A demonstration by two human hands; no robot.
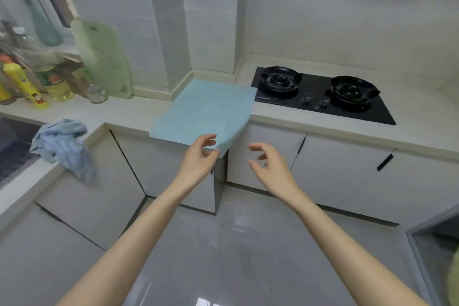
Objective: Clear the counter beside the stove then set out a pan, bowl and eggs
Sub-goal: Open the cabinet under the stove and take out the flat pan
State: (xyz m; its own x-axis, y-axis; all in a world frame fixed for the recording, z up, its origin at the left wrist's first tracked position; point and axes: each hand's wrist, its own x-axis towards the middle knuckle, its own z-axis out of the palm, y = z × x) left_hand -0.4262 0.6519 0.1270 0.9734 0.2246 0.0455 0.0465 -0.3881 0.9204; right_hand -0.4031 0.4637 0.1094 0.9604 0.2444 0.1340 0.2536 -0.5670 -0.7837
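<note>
1. Stove (320,97): black, two burners, set into the pale surface (372,136)
2. Blue sheet (203,112): flat on the surface just left of the stove, near corner overhanging the edge
3. Left hand (200,156): pinches that overhanging corner
4. Right hand (269,164): fingers loosely curled, holds nothing, below the stove's left end
5. Crumpled cloth (62,144): well left of the stove

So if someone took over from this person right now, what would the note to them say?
Hands: left hand pinches the near edge of the mat; right hand open, holding nothing.
The mat lies on the counter beside the stove, overhanging the front edge.
Done: nothing cleared yet.
Left: remove the mat, then set out pan, bowl, eggs; none in view.
</note>
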